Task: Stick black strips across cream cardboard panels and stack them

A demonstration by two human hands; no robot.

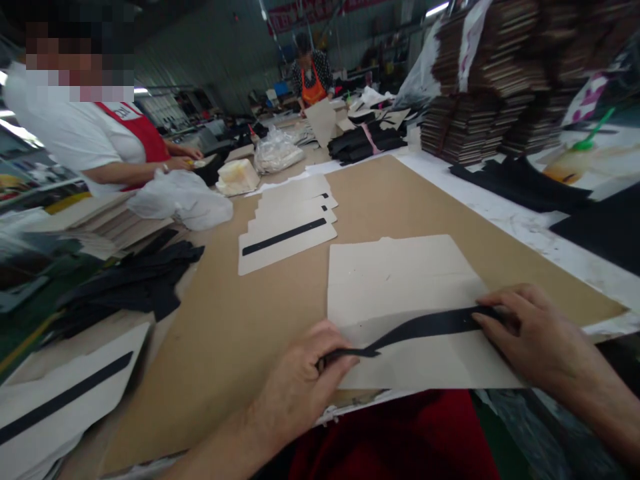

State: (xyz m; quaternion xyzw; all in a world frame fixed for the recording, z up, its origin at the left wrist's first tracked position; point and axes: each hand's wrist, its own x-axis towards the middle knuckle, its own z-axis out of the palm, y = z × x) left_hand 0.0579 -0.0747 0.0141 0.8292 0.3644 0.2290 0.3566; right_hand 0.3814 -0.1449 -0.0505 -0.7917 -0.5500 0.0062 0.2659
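Observation:
Between my two hands stretches a black strip [425, 325], twisted near its left end and flatter toward the right. My left hand [305, 370] is closed on the left end, pinched between thumb and fingers. The other end is pinched by my right hand [523, 330]. Beneath the strip lies a pale grey board [385, 277] near the table's front edge; whether the strip touches it I cannot tell. Farther back, several overlapping pale boards [287, 233] lie fanned out, the front one bearing a black strip [285, 237] along its length.
Brown sheeting [225, 333] covers the table. At the lower left is a stack of pale boards [65, 407], with black cloth pieces [135, 287] behind. A co-worker in a red apron [135, 127] stands at left. Tall bundles of boards [465, 127] and black sheets [520, 183] occupy the right.

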